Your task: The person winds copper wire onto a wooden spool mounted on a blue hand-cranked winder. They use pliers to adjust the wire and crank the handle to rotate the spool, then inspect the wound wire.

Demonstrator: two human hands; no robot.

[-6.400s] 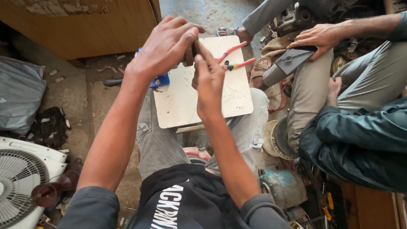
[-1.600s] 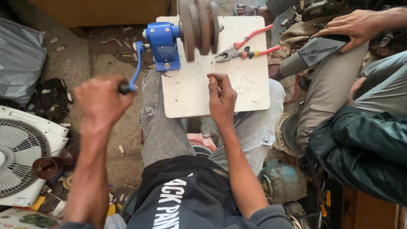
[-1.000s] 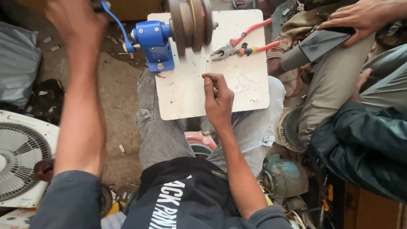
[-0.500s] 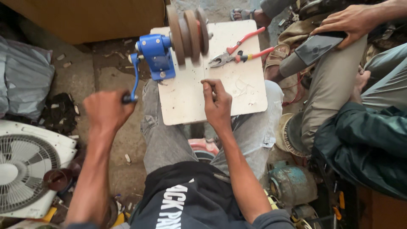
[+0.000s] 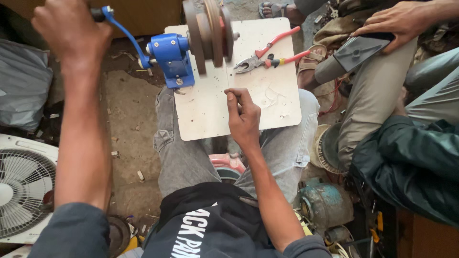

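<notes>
At 9 o'clock lies a white fan point(image 5: 21, 191) on the floor. At 11 o'clock the left hand point(image 5: 71, 31) is closed in a fist around the black handle of the blue crank point(image 5: 125, 36). The crank goes to the blue hand winder point(image 5: 171, 58), fixed on the left edge of the white board point(image 5: 210, 110), which lies on the person's knees. Brown discs point(image 5: 206, 29) stand upright on its shaft at 12 o'clock. At the centre the right hand point(image 5: 244, 117) rests on the board with fingers pinched together; what it pinches, I cannot tell. Red-handled pliers point(image 5: 265, 55) lie at 1 o'clock. At 2 o'clock another person's hand point(image 5: 394, 21) holds a grey part point(image 5: 361, 48).
</notes>
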